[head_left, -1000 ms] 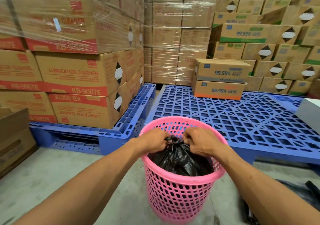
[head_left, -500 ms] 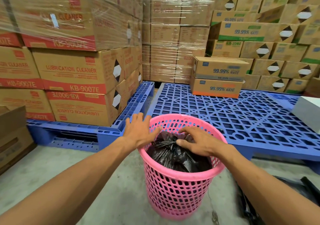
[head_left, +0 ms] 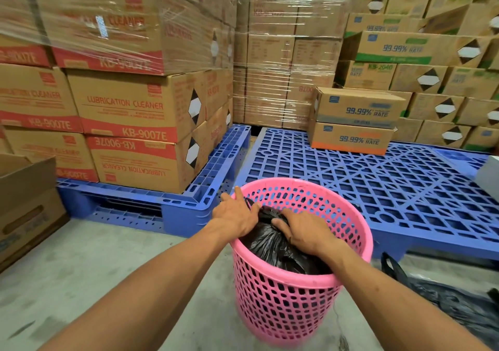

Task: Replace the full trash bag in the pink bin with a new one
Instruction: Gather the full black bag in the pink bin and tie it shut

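Looking down, I see the black bag [head_left: 272,245] sitting inside the pink bin [head_left: 286,304], and it fills the bin close to the top. The bag is thin, soft plastic, so I think it will squish and slip under my touch. It looks full, so it may be a bit heavy, and it could rip if I pull on a thin spot. The bunched top in the middle looks like the best place to grab, since the plastic is thick and gathered there.

My left hand [head_left: 237,215] lies on the left side of the bag by the rim. Its fingers [head_left: 239,192] are straight and spread, and they hold nothing. My right hand [head_left: 305,230] rests on top of the bag. Its fingers [head_left: 279,225] bend a little and press on the bunched plastic, but I cannot tell if they have a real grip on it.

The bin stands on the grey floor [head_left: 94,264], just in front of a blue pallet [head_left: 378,188]. More black plastic [head_left: 453,302] lies on the floor to the right. Stacks of boxes [head_left: 129,113] stand all around.
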Available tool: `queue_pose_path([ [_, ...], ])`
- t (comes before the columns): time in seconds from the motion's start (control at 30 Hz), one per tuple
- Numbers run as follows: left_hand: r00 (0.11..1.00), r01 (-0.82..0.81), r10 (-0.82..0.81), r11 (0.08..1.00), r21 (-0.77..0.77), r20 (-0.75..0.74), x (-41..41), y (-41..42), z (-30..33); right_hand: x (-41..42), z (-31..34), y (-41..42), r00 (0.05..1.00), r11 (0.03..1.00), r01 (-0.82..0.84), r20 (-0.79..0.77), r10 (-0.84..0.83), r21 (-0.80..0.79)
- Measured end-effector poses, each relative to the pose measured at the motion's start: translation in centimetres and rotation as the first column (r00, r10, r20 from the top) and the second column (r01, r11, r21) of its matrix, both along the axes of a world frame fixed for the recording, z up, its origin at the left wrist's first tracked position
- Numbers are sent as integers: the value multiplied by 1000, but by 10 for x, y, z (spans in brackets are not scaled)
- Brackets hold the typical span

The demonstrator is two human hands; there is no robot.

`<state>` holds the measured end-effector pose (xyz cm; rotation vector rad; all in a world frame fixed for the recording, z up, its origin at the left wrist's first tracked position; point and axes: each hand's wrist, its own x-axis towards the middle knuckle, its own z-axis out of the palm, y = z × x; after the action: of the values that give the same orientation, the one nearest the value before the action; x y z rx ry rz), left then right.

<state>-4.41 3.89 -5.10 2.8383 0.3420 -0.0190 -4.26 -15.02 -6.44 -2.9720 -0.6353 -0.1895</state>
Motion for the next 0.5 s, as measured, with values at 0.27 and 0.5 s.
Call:
queue_pose_path([
  [0.27,1000,2,-2,1000,-29,27,-1,-2,1,-3,10,-1,985,983,-67,168,37,173],
  [0.5,1000,-15,16,998,-65,15,-6,-4,7,5,32,0,969,966,-106,243,47,237],
])
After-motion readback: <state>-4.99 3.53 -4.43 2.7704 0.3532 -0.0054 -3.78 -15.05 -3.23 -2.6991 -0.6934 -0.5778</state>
